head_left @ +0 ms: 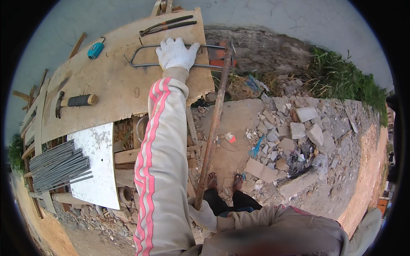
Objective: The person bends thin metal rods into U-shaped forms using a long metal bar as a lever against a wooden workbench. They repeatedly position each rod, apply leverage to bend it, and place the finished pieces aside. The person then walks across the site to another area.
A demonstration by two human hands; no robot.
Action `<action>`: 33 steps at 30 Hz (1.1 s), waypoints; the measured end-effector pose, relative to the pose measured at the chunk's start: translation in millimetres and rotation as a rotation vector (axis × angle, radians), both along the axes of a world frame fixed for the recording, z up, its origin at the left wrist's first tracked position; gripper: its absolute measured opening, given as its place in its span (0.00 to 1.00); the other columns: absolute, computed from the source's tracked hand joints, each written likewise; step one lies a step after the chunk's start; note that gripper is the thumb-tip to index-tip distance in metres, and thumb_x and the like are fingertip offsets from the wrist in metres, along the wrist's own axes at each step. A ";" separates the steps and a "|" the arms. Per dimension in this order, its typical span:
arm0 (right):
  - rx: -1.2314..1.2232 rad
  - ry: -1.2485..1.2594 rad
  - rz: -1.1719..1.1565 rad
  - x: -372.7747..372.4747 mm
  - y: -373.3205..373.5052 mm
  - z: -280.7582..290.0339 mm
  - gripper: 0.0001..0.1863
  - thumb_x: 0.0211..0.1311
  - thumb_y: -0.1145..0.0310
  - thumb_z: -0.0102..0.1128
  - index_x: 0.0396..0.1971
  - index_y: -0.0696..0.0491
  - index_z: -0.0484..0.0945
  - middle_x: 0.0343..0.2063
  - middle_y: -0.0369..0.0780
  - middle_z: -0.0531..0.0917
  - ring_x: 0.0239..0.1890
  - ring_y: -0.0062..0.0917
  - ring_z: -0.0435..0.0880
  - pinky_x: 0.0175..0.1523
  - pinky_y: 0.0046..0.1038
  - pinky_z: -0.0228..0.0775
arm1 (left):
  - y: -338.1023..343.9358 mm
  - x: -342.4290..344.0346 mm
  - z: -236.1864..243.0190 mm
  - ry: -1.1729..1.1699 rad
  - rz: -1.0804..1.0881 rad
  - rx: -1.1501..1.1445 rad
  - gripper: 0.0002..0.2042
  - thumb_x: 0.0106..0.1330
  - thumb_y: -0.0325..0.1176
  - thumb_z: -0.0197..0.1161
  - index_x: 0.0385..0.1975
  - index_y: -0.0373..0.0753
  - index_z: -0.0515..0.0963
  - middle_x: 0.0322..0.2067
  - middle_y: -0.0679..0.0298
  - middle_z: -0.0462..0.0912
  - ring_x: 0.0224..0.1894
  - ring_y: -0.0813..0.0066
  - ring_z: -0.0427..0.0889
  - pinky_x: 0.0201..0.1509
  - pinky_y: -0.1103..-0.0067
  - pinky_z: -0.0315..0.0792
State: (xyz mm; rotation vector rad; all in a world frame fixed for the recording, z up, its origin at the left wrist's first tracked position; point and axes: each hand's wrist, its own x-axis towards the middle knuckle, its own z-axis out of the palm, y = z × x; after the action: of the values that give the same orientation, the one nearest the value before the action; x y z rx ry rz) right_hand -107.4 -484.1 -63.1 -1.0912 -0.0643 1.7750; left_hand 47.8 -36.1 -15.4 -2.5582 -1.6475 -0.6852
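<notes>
My left hand (176,54), in a white knit glove, lies palm down with fingers spread over a bent steel rod (140,64) on the plywood board (115,85). The rod forms a long loop whose right part reaches an orange metal fixture (218,56) at the board's edge. My right hand (203,217), also gloved, is closed around the lower end of a long rusty pipe (213,141). The pipe's upper end is at the orange fixture. My left sleeve crosses the middle of the view.
Black-handled cutters (171,25), a teal tape measure (95,50) and a hammer (77,100) lie on the board. Cut steel rods (55,166) rest at lower left beside a white sheet (96,166). Broken concrete rubble (315,134) covers the ground at right, below weeds (350,81).
</notes>
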 end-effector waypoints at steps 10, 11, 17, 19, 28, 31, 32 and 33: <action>-0.119 -0.212 0.084 128.2 -76.2 49.1 0.19 0.75 0.58 0.61 0.25 0.52 0.71 0.12 0.34 0.71 0.09 0.20 0.69 0.15 0.26 0.61 | 5.8 -4.9 -2.7 -0.239 -0.033 0.002 0.29 0.66 0.60 0.61 0.53 0.42 0.84 0.54 0.53 0.83 0.62 0.56 0.76 0.67 0.62 0.66; -0.116 -0.172 0.068 141.6 -83.6 58.0 0.20 0.75 0.58 0.62 0.23 0.52 0.71 0.11 0.34 0.71 0.09 0.21 0.70 0.15 0.26 0.61 | 6.1 -8.3 -3.9 -0.278 -0.039 0.007 0.28 0.66 0.59 0.62 0.54 0.41 0.84 0.54 0.53 0.82 0.62 0.56 0.77 0.67 0.61 0.67; -0.022 -0.752 0.217 208.8 -101.5 85.7 0.19 0.71 0.57 0.65 0.25 0.54 0.72 0.13 0.34 0.73 0.10 0.20 0.72 0.16 0.24 0.62 | 4.5 -52.9 8.2 -0.258 0.090 0.035 0.27 0.67 0.55 0.64 0.56 0.39 0.82 0.56 0.51 0.82 0.61 0.52 0.79 0.63 0.60 0.74; 0.030 -0.840 0.104 226.5 -100.2 80.9 0.18 0.70 0.57 0.66 0.27 0.57 0.77 0.14 0.35 0.76 0.11 0.20 0.73 0.18 0.24 0.62 | 2.8 -80.8 15.9 -0.166 0.186 0.015 0.28 0.67 0.56 0.64 0.56 0.39 0.81 0.55 0.50 0.82 0.59 0.51 0.80 0.60 0.59 0.76; 0.117 -1.241 -0.209 334.6 -23.4 34.4 0.17 0.66 0.61 0.71 0.35 0.61 0.80 0.23 0.35 0.79 0.27 0.16 0.74 0.34 0.27 0.69 | 15.7 -118.3 34.4 -0.002 0.484 -0.212 0.30 0.62 0.62 0.66 0.47 0.38 0.85 0.49 0.47 0.87 0.52 0.49 0.87 0.53 0.59 0.81; 0.242 -1.262 -0.250 379.9 55.1 44.9 0.16 0.65 0.61 0.72 0.35 0.60 0.80 0.25 0.37 0.79 0.29 0.17 0.72 0.37 0.27 0.69 | 20.6 -109.1 41.1 0.011 0.540 -0.210 0.28 0.60 0.60 0.68 0.45 0.38 0.85 0.48 0.48 0.88 0.51 0.49 0.88 0.52 0.60 0.81; 0.313 -1.298 -0.227 391.5 83.7 48.3 0.16 0.65 0.61 0.72 0.36 0.60 0.80 0.25 0.37 0.79 0.29 0.18 0.72 0.37 0.28 0.69 | 22.1 -105.9 42.4 0.007 0.565 -0.204 0.28 0.60 0.59 0.69 0.46 0.38 0.85 0.48 0.48 0.88 0.51 0.49 0.88 0.53 0.60 0.81; 0.433 -1.323 -0.192 400.0 105.6 52.4 0.16 0.65 0.61 0.72 0.36 0.60 0.80 0.25 0.38 0.79 0.29 0.19 0.73 0.38 0.28 0.70 | 18.4 -105.2 39.9 0.017 0.607 -0.231 0.28 0.60 0.58 0.70 0.47 0.38 0.85 0.47 0.48 0.88 0.51 0.49 0.88 0.53 0.60 0.81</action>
State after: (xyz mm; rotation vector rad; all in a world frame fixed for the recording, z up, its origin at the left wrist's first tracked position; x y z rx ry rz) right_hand 292.6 -378.5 -10.7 -1.6620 -1.0381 0.5653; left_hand -57.4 -17.6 24.5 -1.9719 -2.4387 -0.4367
